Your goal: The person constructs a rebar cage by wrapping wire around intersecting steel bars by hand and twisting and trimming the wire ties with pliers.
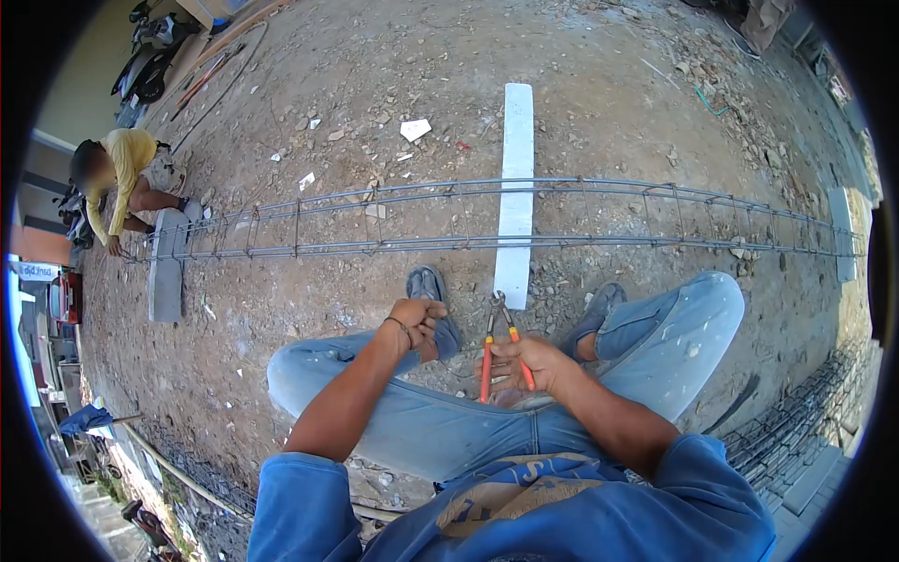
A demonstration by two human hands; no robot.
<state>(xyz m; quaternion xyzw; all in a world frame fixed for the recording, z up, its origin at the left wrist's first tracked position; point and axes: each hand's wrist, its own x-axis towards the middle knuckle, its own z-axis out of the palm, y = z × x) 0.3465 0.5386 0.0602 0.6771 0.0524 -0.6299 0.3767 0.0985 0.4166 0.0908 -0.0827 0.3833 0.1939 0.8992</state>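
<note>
My right hand [526, 363] grips a pair of pincers [489, 351] with red and yellow handles, their metal jaws pointing away from me. The two handles stand apart, one on each side of my fingers. Curled fingers close up my left hand [418, 320] above my left shoe; what they hold, if anything, is hidden. In front of both hands, a long rebar cage [403, 245] with wire stirrups stretches from side to side. It rests across a pale plank [516, 201] near its middle, close to the jaws of the pincers.
A person in a yellow shirt [129, 159] crouches at the cage's left end, beside a grey block [166, 281]. Another support [843, 234] lies under the right end. Rubble and white tile pieces [415, 129] litter the dirt. More rebar cages [796, 403] lie at right.
</note>
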